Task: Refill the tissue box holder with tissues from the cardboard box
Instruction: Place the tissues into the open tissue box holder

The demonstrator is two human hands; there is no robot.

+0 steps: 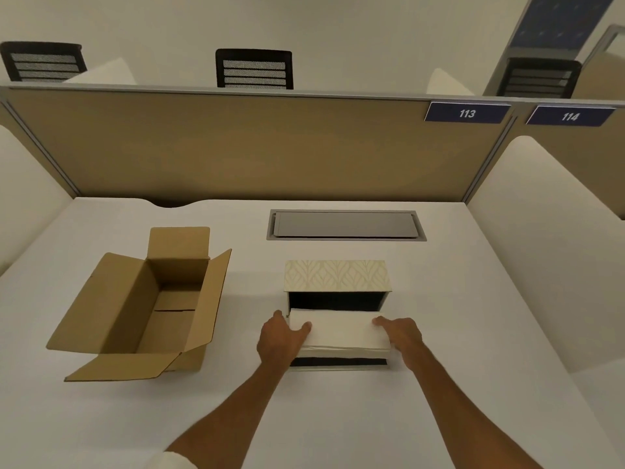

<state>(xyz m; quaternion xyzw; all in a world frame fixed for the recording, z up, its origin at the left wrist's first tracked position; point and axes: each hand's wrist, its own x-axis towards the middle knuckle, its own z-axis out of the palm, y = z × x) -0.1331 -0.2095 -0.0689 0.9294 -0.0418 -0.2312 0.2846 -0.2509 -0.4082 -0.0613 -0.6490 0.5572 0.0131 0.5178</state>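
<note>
I see the white stack of folded tissues (340,331) centre frame, gripped between left hand (280,340) and right hand (402,336), over the open cream patterned tissue box holder (334,279); brown cardboard box (148,309) left.

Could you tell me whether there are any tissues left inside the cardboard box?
No, the cardboard box stands open with only its bare floor showing, while both hands hold the tissue stack over the holder.

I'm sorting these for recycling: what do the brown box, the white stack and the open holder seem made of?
Box: corrugated cardboard, matte brown, with folded flaps and raw edges. Stack: soft white tissue paper, layered at its front edge. Holder: stiff board or wood, I can't tell which, with a cream leaf-pattern covering and a dark lining.
</note>
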